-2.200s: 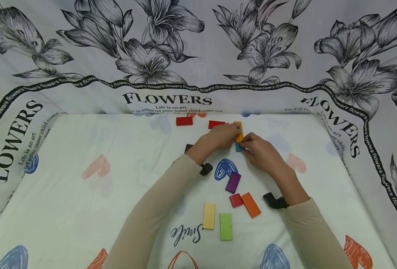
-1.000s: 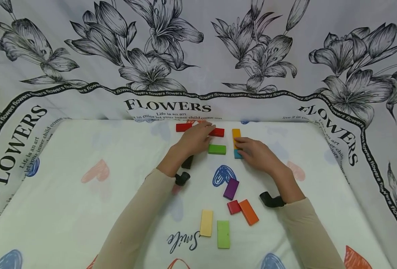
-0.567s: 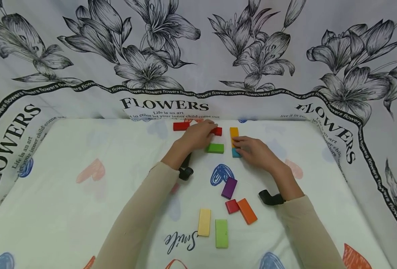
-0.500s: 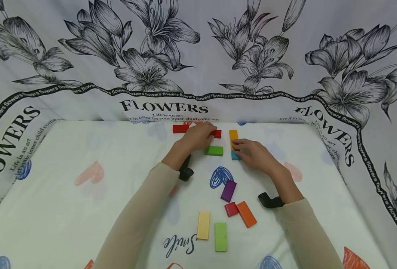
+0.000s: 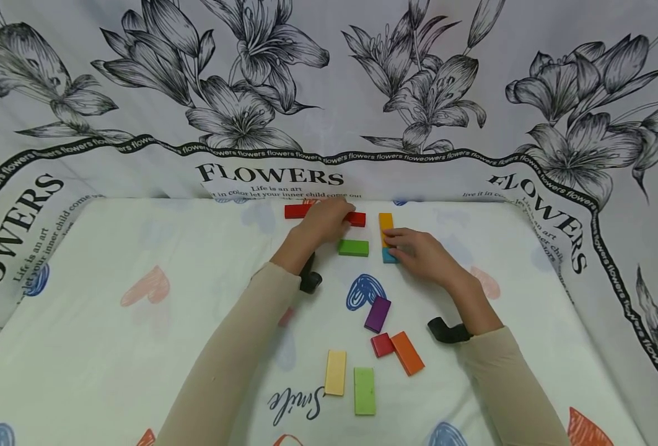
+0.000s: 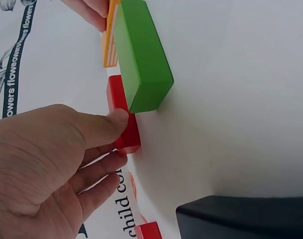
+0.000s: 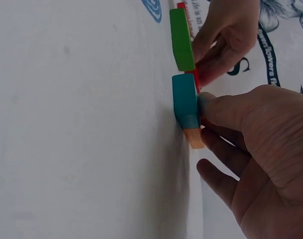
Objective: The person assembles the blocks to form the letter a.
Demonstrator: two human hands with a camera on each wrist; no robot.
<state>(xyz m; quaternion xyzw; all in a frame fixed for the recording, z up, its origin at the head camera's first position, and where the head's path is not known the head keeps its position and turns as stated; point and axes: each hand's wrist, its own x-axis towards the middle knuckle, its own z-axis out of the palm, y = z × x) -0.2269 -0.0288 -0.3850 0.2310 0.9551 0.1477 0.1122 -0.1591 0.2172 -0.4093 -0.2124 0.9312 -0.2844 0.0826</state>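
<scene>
My left hand (image 5: 324,220) pinches a red block (image 5: 357,219) near the far edge of the cloth; the left wrist view shows the thumb on one side and fingers on the other. A green block (image 6: 141,57) lies just nearer than it. To the right, my right hand (image 5: 422,253) touches two blocks end to end: fingertips at a yellow-orange block (image 5: 385,222), thumb at a blue block (image 7: 185,94). Its fingers are slightly bent along their side, not wrapped round them. A second red block (image 5: 295,211) lies left, partly behind the left hand.
Nearer the front lie a purple block (image 5: 377,314), a small red block (image 5: 381,345), an orange block (image 5: 407,354), a pale yellow block (image 5: 336,373) and a light green block (image 5: 365,391). A black block (image 5: 308,265) is partly hidden by the left wrist. A flower-print cloth (image 5: 334,93) stands behind.
The left hand has left the yellow-orange block and moved left to the red block, uncovering the green one. The right hand has stayed at the blue block. Lately both hands barely move.
</scene>
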